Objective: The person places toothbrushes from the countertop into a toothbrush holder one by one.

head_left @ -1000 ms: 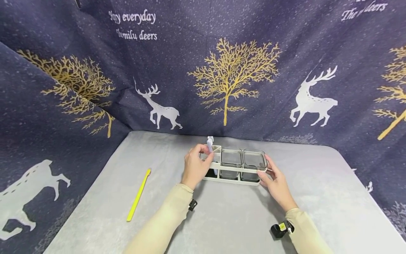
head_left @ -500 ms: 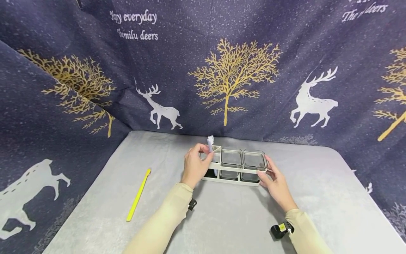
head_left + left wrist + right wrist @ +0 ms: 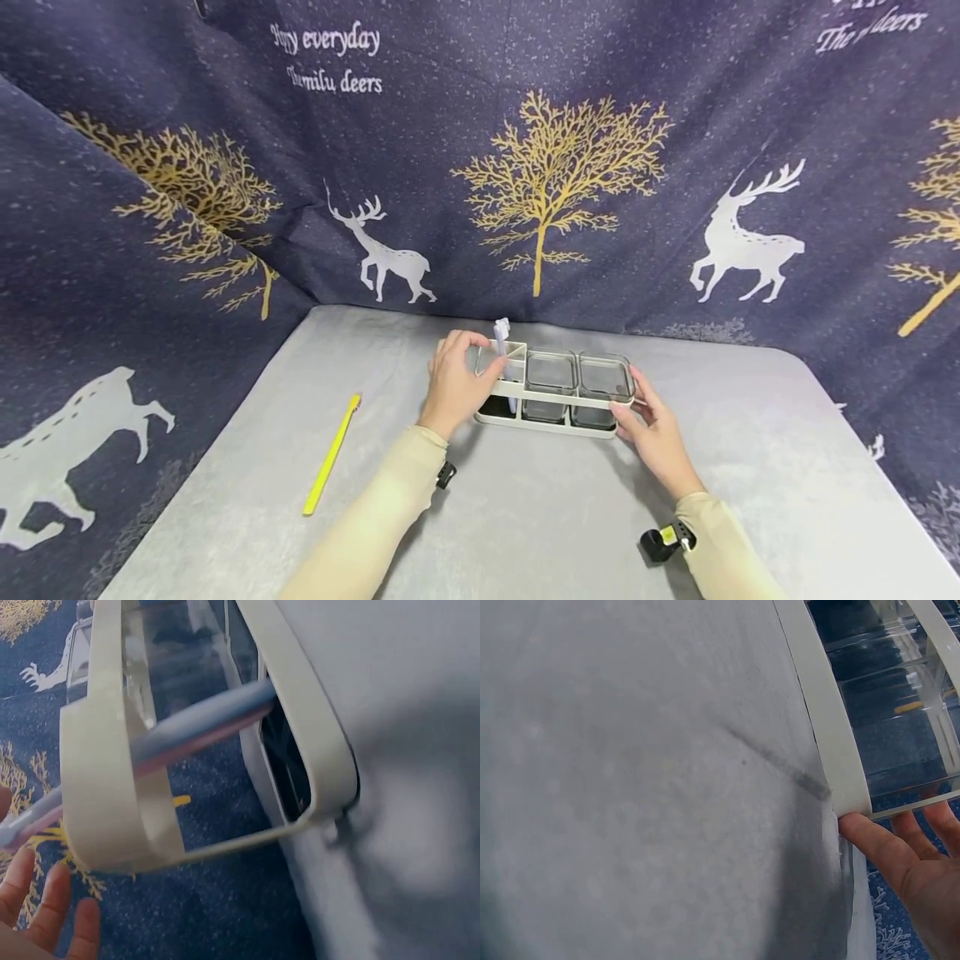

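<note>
Rack (image 3: 555, 392) between hands, yellow stick (image 3: 332, 457) head-view only

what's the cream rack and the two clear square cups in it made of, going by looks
The cream rectangular rack looks like matte moulded plastic: thin flat bands, rounded corners, no shine. The two clear square cups look like glass or hard clear plastic: see-through walls with bright edge glints; which one is unclear.
</note>
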A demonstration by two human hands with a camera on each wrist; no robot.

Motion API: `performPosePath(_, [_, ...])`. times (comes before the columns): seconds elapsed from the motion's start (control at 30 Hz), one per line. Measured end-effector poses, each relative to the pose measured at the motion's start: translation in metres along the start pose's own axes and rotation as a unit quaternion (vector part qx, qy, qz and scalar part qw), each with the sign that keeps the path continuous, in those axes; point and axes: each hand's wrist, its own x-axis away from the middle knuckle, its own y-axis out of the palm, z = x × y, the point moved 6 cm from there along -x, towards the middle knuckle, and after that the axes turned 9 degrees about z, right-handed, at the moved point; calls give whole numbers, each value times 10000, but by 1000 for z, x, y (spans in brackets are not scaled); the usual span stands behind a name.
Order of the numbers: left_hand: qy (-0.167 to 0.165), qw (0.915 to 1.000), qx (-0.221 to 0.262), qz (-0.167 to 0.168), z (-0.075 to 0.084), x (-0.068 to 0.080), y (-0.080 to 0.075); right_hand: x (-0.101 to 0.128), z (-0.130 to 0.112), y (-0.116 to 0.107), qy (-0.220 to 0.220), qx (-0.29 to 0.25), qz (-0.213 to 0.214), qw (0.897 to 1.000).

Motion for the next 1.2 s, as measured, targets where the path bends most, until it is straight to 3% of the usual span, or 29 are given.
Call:
performPosePath(0.23, [227, 9993, -144, -268, -1, -5, -12, 1, 2, 0, -38, 25, -4, 10000])
performPosePath(0.4, [202, 9977, -534, -360, -4, -6, -21, 2, 4, -2, 51, 13, 35, 10000])
performPosePath(0.77, [-490, 9866, -1378, -727, -36, -3, -58, 1, 2, -2, -29, 36, 34, 10000])
performPosePath(1.2, [-1299, 9592, -2265, -1084, -89, 8, -106, 0, 1, 0, -56, 41, -14, 10000])
